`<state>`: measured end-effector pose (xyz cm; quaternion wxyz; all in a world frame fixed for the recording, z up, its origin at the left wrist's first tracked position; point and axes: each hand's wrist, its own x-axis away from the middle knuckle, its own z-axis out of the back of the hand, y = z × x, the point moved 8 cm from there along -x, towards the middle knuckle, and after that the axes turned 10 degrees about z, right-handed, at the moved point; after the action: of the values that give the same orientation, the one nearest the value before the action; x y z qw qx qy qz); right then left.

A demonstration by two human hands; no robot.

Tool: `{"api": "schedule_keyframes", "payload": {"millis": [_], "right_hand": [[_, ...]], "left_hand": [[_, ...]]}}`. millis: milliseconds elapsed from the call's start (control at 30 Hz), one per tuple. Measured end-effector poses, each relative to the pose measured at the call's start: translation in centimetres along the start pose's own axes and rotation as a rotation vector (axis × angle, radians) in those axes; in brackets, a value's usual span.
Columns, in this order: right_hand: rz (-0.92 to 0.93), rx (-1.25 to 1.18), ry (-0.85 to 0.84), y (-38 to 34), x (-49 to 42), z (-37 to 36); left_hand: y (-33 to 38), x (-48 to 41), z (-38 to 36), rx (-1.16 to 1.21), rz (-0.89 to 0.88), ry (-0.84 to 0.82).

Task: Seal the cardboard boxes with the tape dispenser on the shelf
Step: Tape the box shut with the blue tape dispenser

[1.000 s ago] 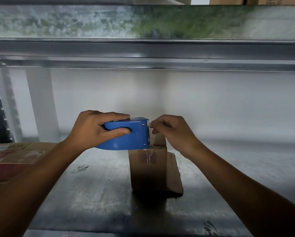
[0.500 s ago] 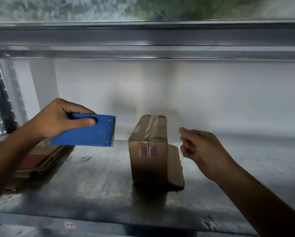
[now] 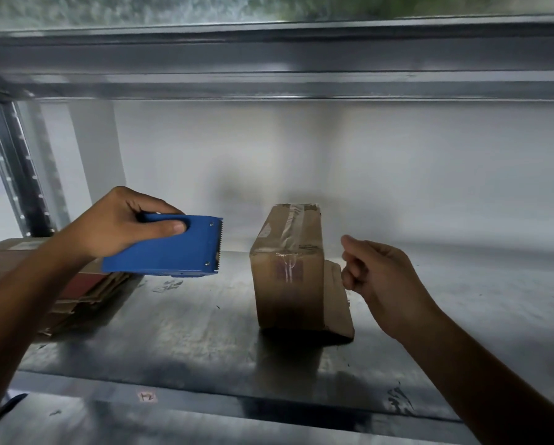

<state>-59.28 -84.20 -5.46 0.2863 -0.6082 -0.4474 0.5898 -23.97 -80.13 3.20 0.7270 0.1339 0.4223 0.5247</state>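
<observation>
Looks done w/ cardboard box (image 3: 288,284) on shelf (image 3: 189,342): tape (image 3: 291,229) over top & front. Gripping tape dispenser (image 3: 166,252) in left hand (image 3: 115,223), apart from box. Holding nothing in right hand (image 3: 378,277), fingers curled, beside box. Prob. remaining: flat cartons (image 3: 76,297), far left.

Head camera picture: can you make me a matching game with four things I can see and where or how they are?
Things:
1. tape dispenser
2. cardboard box
3. flat cardboard pile
4. right hand

Place or state:
A. lies at the left end of the shelf
B. held up in the left hand
C. stands taped in the middle of the shelf
D. fingers curled, holding nothing

Pairs: 1-B, 2-C, 3-A, 4-D
</observation>
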Motion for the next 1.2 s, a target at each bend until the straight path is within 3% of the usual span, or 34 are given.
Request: {"api": "schedule_keyframes", "payload": {"millis": [133, 400, 800, 1033, 1200], "right_hand": [[0.029, -0.021, 0.01, -0.7, -0.1, -0.1], [-0.022, 0.168, 0.039, 2.0, 0.1, 0.1], [0.204, 0.742, -0.1, 1.7, -1.2, -1.0], [0.009, 0.703, -0.177, 3.0, -1.6, -0.6], [-0.236, 0.72, -0.263, 6.7, -0.6, 0.3]], "left_hand": [[0.5, 0.6, 0.4, 0.027, -0.019, 0.014], [-1.5, 0.4, -0.9, -0.021, 0.064, -0.016], [-1.8, -0.4, -4.8, -0.125, 0.109, -0.054], [-1.6, -0.4, -5.1, -0.144, 0.104, -0.028], [-1.8, -0.4, -5.4, -0.171, 0.108, -0.029]]}}
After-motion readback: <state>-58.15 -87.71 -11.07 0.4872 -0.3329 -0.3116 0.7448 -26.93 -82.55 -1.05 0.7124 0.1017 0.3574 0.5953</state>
